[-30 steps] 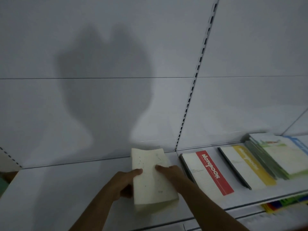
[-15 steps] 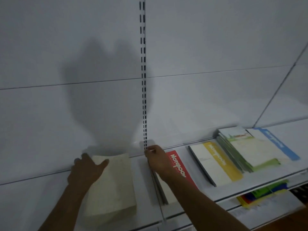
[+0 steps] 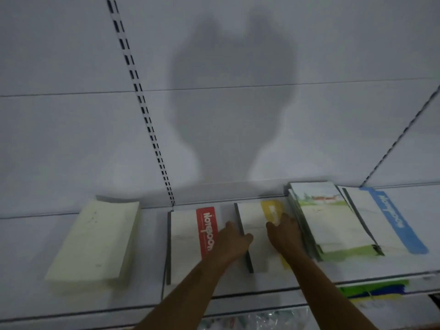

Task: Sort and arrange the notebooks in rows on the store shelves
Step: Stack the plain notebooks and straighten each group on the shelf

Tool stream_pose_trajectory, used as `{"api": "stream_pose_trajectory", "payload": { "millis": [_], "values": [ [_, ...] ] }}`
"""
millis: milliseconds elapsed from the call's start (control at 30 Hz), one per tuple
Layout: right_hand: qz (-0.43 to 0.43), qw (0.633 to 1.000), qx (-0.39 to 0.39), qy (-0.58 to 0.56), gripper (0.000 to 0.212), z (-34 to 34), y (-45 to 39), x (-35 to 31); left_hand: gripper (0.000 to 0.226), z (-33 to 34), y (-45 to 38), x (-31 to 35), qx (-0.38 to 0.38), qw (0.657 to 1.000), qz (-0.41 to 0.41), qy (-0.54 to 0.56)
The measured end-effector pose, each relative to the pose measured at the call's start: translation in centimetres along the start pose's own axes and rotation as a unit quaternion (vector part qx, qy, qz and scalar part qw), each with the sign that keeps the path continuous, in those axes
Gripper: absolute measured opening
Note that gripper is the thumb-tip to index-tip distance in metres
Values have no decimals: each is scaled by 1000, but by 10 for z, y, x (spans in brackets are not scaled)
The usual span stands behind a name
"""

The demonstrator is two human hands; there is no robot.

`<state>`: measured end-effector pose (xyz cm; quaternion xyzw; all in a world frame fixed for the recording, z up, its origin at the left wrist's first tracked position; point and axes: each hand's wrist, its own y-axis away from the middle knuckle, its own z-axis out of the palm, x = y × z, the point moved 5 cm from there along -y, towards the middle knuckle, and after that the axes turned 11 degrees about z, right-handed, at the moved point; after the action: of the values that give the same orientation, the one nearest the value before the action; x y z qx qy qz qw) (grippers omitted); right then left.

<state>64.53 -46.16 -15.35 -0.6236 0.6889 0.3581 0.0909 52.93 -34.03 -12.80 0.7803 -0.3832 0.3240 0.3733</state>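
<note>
With the left hand (image 3: 232, 241) gripping the yellow-striped notebook stack's (image 3: 256, 236) spine and the right hand (image 3: 284, 234) lying flat on its cover, square it gently parallel to the shelf's (image 3: 238, 297) front edge, between the red-striped stack (image 3: 188, 241) and the green stack (image 3: 331, 222).

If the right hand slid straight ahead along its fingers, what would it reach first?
The right hand lies on the yellow-striped notebook, fingers pointing toward the back. Straight on it would probably cross the yellow stripe, then meet the white back panel; depth is unclear.

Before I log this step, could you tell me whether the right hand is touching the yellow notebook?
Touching: the head view shows the right hand resting on the yellow notebook.
</note>
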Motion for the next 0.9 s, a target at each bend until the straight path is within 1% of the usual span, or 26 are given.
{"api": "stream_pose_trajectory", "payload": {
  "millis": [67,100,200,267,367,433,500,567,600,667,700,733,767,833,867,900],
  "values": [
    [-1,1000,-11,11,65,4,-5,8,70,18,-7,-2,7,1000,-20,-2],
    [-3,1000,-12,20,64,5,-6,10,70,23,-11,-2,14,1000,-22,15],
    [1,1000,-6,27,68,7,-8,11,63,34,-19,2,36,992,-42,116],
    [12,1000,4,1,63,4,-7,8,65,40,-25,4,48,986,-63,148],
    [44,998,17,-35,57,-5,-10,5,72,45,-31,5,33,988,-106,103],
    [68,996,13,-51,56,-6,-11,6,70,44,-32,-2,17,987,-136,78],
    [86,994,-5,-66,54,1,-12,9,71,42,-32,-11,8,985,-142,95],
    [102,991,-29,-87,56,8,-7,12,63,43,-30,-20,17,984,-138,116],
    [105,989,-40,-99,53,9,-7,13,59,43,-29,-23,23,984,-129,124],
    [93,984,-45,-143,40,1,-2,6,62,41,-30,-18,35,986,-96,131],
    [66,982,-28,-176,32,-9,0,-2,65,38,-31,-10,49,987,-66,135],
    [29,977,-10,-211,23,-20,2,-9,63,32,-31,1,72,985,-27,156],
    [-5,968,8,-250,18,-31,6,-17,56,25,-32,13,102,976,17,190],
    [-59,938,34,-340,17,-51,17,-29,34,9,-27,35,146,948,109,261],
    [-91,913,35,-396,24,-59,22,-34,28,4,-23,43,149,938,148,277],
    [-127,887,30,-442,31,-64,24,-36,27,2,-22,47,144,928,184,291]
  ]
}}
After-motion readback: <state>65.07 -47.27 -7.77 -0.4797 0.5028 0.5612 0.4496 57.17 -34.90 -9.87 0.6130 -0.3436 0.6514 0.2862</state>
